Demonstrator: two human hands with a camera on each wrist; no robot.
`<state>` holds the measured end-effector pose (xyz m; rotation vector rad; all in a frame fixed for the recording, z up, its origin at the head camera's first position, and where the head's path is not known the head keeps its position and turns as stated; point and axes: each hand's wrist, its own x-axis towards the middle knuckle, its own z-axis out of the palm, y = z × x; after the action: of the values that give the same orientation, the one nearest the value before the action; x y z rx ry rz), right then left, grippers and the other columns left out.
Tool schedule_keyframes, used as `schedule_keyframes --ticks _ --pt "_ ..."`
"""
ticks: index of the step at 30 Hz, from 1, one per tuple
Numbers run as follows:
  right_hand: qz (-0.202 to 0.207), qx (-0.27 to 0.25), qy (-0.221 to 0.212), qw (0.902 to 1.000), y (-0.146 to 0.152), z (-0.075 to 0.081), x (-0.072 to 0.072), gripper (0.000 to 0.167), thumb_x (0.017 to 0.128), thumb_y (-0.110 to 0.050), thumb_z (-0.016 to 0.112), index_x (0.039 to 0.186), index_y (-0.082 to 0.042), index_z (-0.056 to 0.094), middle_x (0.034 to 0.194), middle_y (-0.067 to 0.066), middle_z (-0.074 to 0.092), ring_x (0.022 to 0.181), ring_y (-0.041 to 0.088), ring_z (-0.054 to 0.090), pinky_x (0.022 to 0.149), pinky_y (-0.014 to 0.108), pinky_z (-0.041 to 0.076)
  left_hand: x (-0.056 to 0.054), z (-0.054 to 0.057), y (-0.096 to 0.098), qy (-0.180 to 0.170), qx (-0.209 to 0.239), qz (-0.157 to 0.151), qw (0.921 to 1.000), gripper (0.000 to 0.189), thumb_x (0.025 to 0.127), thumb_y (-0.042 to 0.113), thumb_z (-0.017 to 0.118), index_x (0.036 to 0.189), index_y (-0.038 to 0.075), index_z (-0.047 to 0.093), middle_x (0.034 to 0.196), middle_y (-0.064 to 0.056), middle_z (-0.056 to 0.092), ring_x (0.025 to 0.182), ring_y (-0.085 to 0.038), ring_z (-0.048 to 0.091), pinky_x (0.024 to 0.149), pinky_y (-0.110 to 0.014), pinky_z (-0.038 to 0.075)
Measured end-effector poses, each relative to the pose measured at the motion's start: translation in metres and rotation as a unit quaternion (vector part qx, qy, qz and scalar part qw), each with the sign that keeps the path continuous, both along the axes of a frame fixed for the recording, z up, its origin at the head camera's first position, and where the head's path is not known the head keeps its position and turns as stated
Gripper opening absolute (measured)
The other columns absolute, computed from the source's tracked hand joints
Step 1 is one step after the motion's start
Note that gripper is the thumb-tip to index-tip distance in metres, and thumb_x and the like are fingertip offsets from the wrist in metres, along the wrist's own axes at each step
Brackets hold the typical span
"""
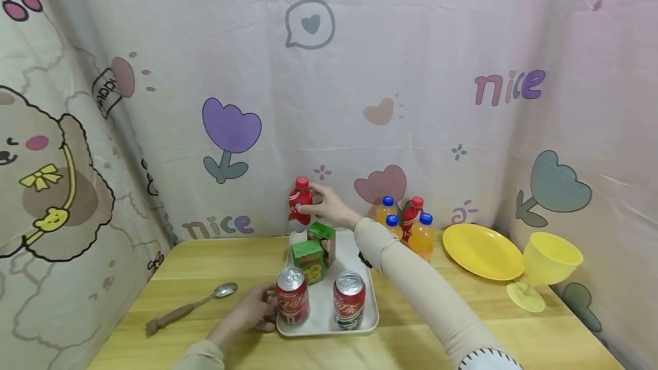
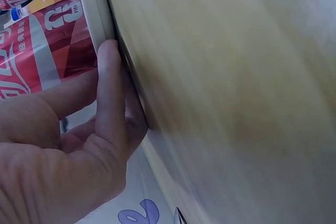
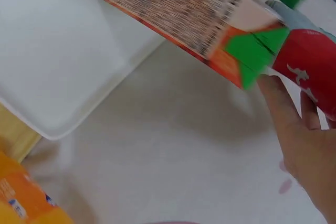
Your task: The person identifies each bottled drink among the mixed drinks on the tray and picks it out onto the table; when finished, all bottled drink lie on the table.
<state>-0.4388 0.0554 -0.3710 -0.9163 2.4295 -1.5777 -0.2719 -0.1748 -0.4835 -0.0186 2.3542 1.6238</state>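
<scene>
My right hand point(image 1: 331, 204) grips a small red-labelled bottle point(image 1: 300, 201) with a red cap, upright over the far end of a white tray point(image 1: 354, 244). In the right wrist view the bottle's red label point(image 3: 312, 61) shows beside the fingers. My left hand point(image 1: 254, 307) holds the tray's near left edge, one fingertip on the rim in the left wrist view, close beside a red soda can point(image 1: 293, 301). A second red can point(image 1: 349, 304) stands at the tray's near right. Two green-topped juice boxes, one in front point(image 1: 308, 261) and one behind point(image 1: 328, 244), stand behind the left can.
Right of the tray, partly behind my right arm, stand orange drink bottles point(image 1: 422, 238) with blue caps and another red bottle point(image 1: 411, 218). Farther right are a yellow plate point(image 1: 483, 251) and a yellow goblet point(image 1: 550, 261). A wooden-handled spoon point(image 1: 192, 305) lies left. Printed curtains point(image 1: 334, 101) surround the table.
</scene>
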Motion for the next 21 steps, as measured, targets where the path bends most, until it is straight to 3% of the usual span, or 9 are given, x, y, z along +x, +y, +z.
schedule_keyframes --ticks 8,15,21 --pt "-0.003 -0.067 -0.034 0.9972 0.028 0.029 0.016 0.066 0.100 -0.024 0.071 0.160 -0.024 0.043 0.143 0.016 0.059 0.130 0.036 0.064 0.104 0.064 0.060 -0.002 0.002 0.002 0.003 -0.012 0.010 0.9999 0.052 0.090 -0.013 0.060 0.142 -0.007 0.053 0.098 -0.014 0.059 0.078 -0.023 0.065 0.062 -0.032 0.067" --pt "-0.003 -0.123 -0.044 0.9915 0.055 0.047 0.037 0.062 0.101 -0.015 0.069 0.157 -0.024 0.045 0.139 0.015 0.056 0.128 0.035 0.066 0.105 0.069 0.055 -0.002 0.004 0.002 0.000 -0.010 0.007 0.9999 0.056 0.090 -0.015 0.058 0.145 -0.008 0.049 0.100 -0.016 0.059 0.080 -0.024 0.065 0.063 -0.033 0.067" --pt "-0.027 -0.118 -0.036 0.9919 0.080 0.062 0.057 0.062 0.100 -0.015 0.070 0.156 -0.025 0.046 0.141 0.016 0.058 0.124 0.034 0.065 0.102 0.069 0.057 -0.001 0.001 0.002 0.001 -0.008 0.006 0.9999 0.056 0.090 -0.013 0.059 0.145 -0.010 0.048 0.102 -0.018 0.061 0.080 -0.026 0.066 0.063 -0.034 0.067"
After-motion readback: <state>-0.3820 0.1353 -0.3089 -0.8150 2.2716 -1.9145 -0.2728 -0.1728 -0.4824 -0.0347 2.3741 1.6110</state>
